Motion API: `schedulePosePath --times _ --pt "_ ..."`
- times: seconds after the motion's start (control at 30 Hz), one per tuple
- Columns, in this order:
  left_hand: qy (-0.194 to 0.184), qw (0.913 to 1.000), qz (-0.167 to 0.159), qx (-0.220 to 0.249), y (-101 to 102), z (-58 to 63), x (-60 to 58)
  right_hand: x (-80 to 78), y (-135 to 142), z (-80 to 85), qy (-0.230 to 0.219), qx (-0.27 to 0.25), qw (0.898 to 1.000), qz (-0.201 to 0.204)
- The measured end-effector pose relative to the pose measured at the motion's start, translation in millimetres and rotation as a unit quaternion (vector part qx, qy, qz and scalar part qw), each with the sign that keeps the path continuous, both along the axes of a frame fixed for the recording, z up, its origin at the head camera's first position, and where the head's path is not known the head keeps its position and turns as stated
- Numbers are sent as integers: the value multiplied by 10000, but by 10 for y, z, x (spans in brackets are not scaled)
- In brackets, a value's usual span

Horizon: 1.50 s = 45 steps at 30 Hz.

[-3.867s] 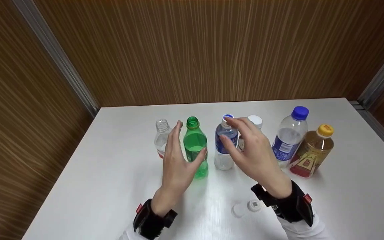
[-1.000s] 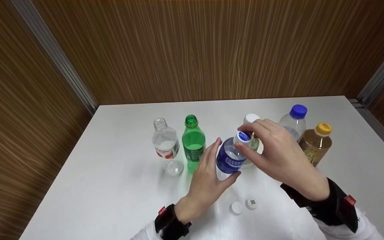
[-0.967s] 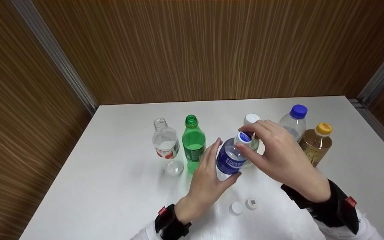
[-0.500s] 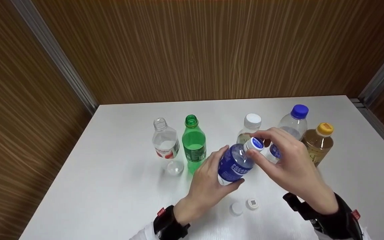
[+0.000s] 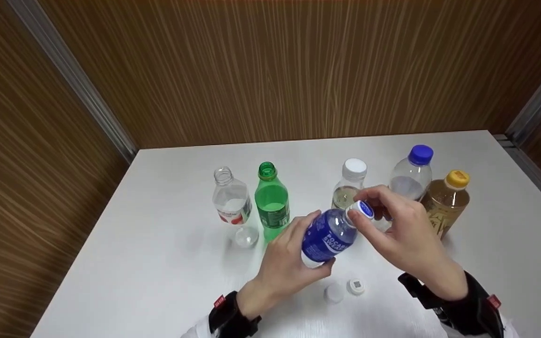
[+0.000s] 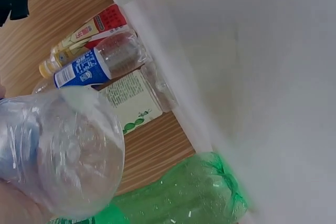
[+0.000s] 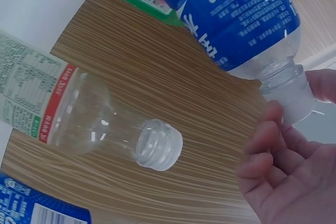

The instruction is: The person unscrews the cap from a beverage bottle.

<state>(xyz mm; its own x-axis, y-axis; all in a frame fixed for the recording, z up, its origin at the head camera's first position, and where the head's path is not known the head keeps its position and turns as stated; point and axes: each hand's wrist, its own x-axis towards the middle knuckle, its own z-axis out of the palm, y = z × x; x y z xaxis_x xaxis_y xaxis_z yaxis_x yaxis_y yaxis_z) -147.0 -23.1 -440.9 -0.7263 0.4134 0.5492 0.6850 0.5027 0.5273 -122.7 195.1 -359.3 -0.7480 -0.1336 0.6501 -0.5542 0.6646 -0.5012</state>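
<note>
Nearby, white-capped bottle (image 5: 345, 193) behind held bottle (image 5: 328, 238), two loose caps (image 5: 356, 286)

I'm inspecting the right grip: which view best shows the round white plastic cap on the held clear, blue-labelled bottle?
The right wrist view: the white plastic cap appears close up, pinched by the right grip. The head view shows it smaller, blue top visible. The left wrist view misses it, showing the held bottle's base.

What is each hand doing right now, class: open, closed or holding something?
Left hand: holding the tilted blue-labelled bottle by its body.
Right hand: pinching that bottle's white cap between thumb and fingers.
</note>
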Motion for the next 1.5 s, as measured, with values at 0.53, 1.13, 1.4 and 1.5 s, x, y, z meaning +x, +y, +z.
schedulePosePath --times 0.53,1.13,1.4,1.5 --pt "303 9957 -236 -843 -48 54 34 -30 -14 -116 -526 -44 9974 -483" --pt "971 9882 71 -1182 -36 25 27 -52 -76 -163 -615 313 9915 -1099" --pt "172 9939 -412 -1011 -61 78 25 -47 -65 -190 -120 239 9954 -916" --pt "-88 9940 -573 -932 -76 102 25 -46 -60 -198 86 237 9965 -796"
